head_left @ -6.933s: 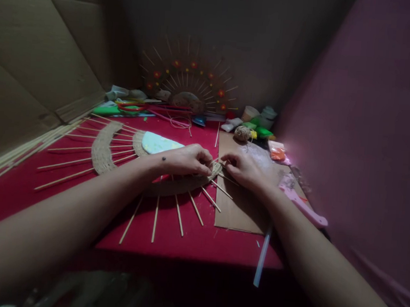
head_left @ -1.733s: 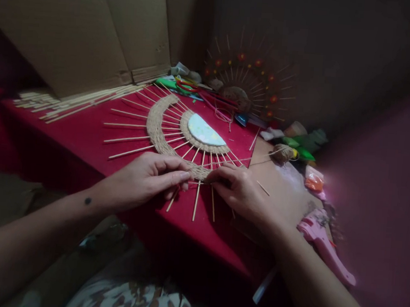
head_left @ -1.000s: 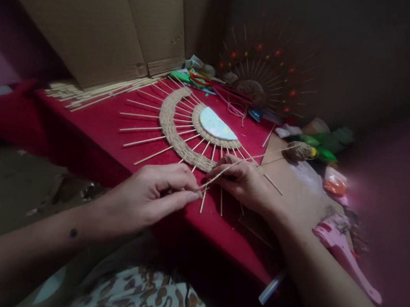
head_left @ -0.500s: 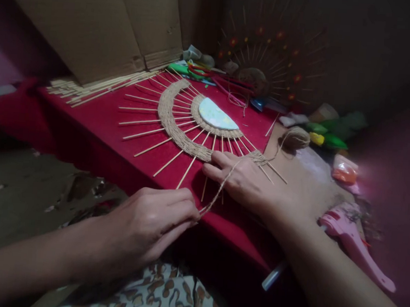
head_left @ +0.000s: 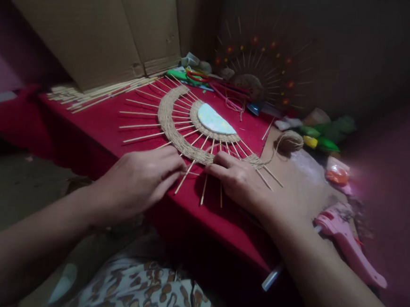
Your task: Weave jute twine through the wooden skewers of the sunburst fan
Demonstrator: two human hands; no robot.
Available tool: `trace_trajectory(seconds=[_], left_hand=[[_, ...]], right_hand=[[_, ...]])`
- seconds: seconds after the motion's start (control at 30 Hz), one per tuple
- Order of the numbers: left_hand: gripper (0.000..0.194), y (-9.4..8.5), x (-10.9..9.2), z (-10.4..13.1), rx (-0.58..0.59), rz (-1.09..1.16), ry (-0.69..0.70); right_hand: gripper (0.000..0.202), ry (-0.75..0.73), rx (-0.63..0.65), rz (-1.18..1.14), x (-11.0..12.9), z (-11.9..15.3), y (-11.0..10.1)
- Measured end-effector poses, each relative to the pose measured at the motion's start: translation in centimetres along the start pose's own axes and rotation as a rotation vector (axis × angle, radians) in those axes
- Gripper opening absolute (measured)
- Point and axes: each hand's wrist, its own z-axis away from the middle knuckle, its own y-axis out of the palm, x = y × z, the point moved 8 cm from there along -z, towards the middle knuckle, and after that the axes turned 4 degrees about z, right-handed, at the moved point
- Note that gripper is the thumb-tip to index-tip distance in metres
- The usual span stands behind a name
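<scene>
A half-round piece of thin sticks lies before me, with a woven twine band [head_left: 168, 117] bent across its spokes and a pale blue half disc [head_left: 215, 119] at its centre. My left hand [head_left: 149, 177] is closed in a pinch on a strand of twine [head_left: 192, 173], just off the outer stick ends. That strand runs taut toward my right hand [head_left: 236, 177]. With its fingers curled, my right hand grips the band's lower right part and hides some of the weave. At the band's right end, twine leads to a twine ball [head_left: 290, 142].
Loose sticks [head_left: 99, 91] lie by a cardboard panel [head_left: 94, 31] at the back left. A pink glue gun [head_left: 347, 240] rests at the right, near a packet with orange contents [head_left: 337, 172]. A decorated stick fan [head_left: 262, 63] stands behind. The red cloth [head_left: 97, 126] ends at the table's front edge.
My left hand has moved up and left, toward the stick ends, drawing the twine lower and flatter. My right hand stays at the band, its fingers slightly shifted.
</scene>
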Motion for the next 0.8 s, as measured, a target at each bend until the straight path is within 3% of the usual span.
trace_trajectory(seconds=[0.13, 0.2, 0.33, 0.6, 0.8], left_hand=[[0.026, -0.2, 2.7, -1.7, -0.043, 0.091, -0.107], [0.027, 0.0, 3.3, -1.9, -0.044, 0.105, -0.114], [0.029, 0.2, 3.9, -1.7, -0.061, 0.088, -0.141], [0.027, -0.5, 4.5, -1.9, -0.081, 0.121, -0.208], [0.026, -1.6, 5.4, -2.0, -0.119, 0.125, -0.261]], right_hand=[[0.022, 0.192, -0.316, -0.243, -2.3, 0.6, -2.2], [0.019, 0.313, -0.391, -0.321, -3.9, 1.1, -2.7], [0.017, 0.524, -0.33, -0.389, -6.3, 1.6, -1.7], [0.012, 0.536, -0.307, -0.396, -6.6, 1.6, -1.0], [0.013, 0.603, -0.265, -0.406, -5.9, 1.6, -2.6]])
